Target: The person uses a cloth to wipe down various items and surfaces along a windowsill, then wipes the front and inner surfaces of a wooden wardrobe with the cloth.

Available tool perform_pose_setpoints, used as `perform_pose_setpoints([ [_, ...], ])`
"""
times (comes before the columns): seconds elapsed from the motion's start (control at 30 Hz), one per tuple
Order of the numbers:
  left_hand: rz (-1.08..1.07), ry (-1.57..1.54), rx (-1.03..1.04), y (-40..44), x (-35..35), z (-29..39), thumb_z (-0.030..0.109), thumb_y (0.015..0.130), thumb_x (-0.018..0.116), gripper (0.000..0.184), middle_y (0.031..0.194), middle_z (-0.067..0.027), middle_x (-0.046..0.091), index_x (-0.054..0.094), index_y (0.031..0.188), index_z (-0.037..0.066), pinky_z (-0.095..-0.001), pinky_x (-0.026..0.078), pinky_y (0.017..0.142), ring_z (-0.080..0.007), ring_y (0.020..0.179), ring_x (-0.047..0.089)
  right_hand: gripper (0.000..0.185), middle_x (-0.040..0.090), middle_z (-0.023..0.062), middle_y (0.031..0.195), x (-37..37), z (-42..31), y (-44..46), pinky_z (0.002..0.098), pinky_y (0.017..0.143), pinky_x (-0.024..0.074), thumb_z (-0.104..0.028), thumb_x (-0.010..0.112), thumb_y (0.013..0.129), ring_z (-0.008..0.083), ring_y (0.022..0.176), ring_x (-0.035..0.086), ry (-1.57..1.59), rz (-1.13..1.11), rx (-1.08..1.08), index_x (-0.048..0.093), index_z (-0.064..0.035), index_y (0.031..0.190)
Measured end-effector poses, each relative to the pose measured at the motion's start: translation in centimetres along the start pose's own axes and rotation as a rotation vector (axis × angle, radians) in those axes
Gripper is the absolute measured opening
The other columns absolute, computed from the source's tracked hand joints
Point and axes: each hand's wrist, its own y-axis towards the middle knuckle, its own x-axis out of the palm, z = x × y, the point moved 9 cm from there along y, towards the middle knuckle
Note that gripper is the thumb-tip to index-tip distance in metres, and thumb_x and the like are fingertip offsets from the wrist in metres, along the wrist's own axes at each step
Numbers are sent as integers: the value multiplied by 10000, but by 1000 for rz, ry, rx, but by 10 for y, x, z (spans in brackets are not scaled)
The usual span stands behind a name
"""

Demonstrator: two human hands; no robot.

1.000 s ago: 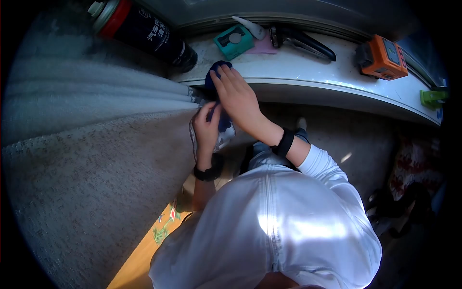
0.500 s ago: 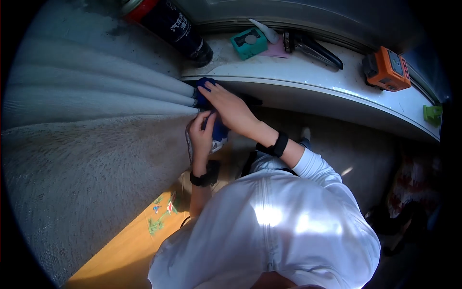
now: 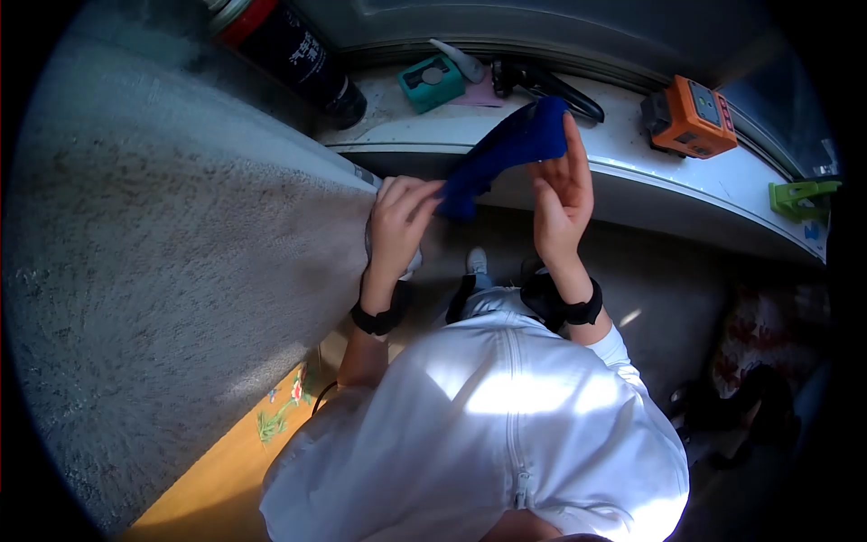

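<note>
While grey textured fabric fills the left of the frame, a white ledge curves across the top. Dark can, red-banded: upper left. Blue cloth: upper centre, stretched between two hands. Left hand: fingers pinching the cloth's lower end. Right hand: fingers extended, tips at the upper end; grip cannot be told. Orange device: upper right. Teal box: top centre, on the ledge.
</note>
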Motion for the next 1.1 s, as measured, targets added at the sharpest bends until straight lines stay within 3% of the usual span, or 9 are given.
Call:
perform_pose_setpoints([
  [0.13, 95, -54, -26, 6, 3, 15, -34, 820, 626, 221, 933, -79, 567, 700, 1006, 60, -278, 457, 672, -182, 787, 561, 586, 491, 146, 1376, -48, -19, -4, 439, 1060, 394, 84, 398, 844, 265, 1260, 490, -142, 92, -75, 383, -45, 1415],
  [0.23, 124, -148, -117, 4, 12, 13, -74, 810, 611, 250, 955, -86, 562, 697, 1006, 57, -265, 456, 682, -184, 795, 562, 517, 510, 138, 1360, -68, -25, -6, 392, 1062, 385, 17, 456, 875, 234, 1244, 504, -213, 84, -51, 429, -37, 1389],
  [0.33, 204, -116, -34, 9, 11, 24, -91, 809, 593, 277, 984, -93, 574, 693, 1021, 58, -266, 468, 713, -198, 815, 576, 439, 582, 99, 1280, -78, -30, 2, 242, 927, 433, -34, 487, 880, 138, 1094, 578, -198, 107, -41, 524, -27, 1317],
  [0.43, 287, -214, -1, 15, 11, 32, -99, 808, 566, 297, 1013, -102, 596, 687, 1029, 57, -277, 479, 762, -216, 861, 595, 416, 592, 91, 1263, -75, -24, 10, 231, 925, 428, -79, 508, 887, 131, 1088, 577, -222, -42, 75, 547, -36, 1298],
  [0.57, 58, -353, 43, 35, 46, 65, -110, 798, 526, 312, 1026, -111, 619, 678, 1023, 44, -291, 478, 816, -229, 927, 606, 673, 538, 175, 1298, -17, -5, 3, 354, 1044, 360, -193, 672, 815, 283, 1235, 493, -451, -448, 122, 389, -64, 1412],
  [0.67, 37, -394, -54, 39, 63, 58, -87, 814, 534, 275, 1045, -112, 622, 664, 1030, 23, -287, 472, 835, -221, 965, 605, 731, 556, 216, 1230, -11, 11, -1, 381, 970, 430, -119, 654, 802, 369, 1144, 549, -570, -450, 69, 290, -100, 1436],
  [0.73, 56, -458, -86, 39, 65, 56, -64, 837, 545, 250, 1054, -109, 623, 657, 1045, 16, -286, 473, 840, -210, 980, 604, 711, 573, 232, 1175, -27, 24, 5, 392, 911, 470, -75, 640, 795, 402, 1074, 580, -483, -421, 221, 288, -106, 1411],
  [0.9, 159, -546, -226, 37, 62, 53, -12, 859, 589, 265, 1079, -113, 628, 634, 1118, 14, -300, 476, 857, -209, 1022, 601, 509, 626, 206, 1028, -50, 5, 15, 382, 787, 510, -41, 638, 807, 383, 921, 644, -543, -309, 162, 396, -96, 1252],
  [1.1, 229, -17, -65, 65, 46, 73, 7, 842, 611, 329, 1116, -112, 621, 618, 1169, 44, -302, 481, 870, -229, 1045, 607, 365, 642, 185, 990, -107, -21, 36, 366, 750, 513, -10, 660, 789, 361, 883, 641, -718, -108, 66, 531, -64, 1126],
])
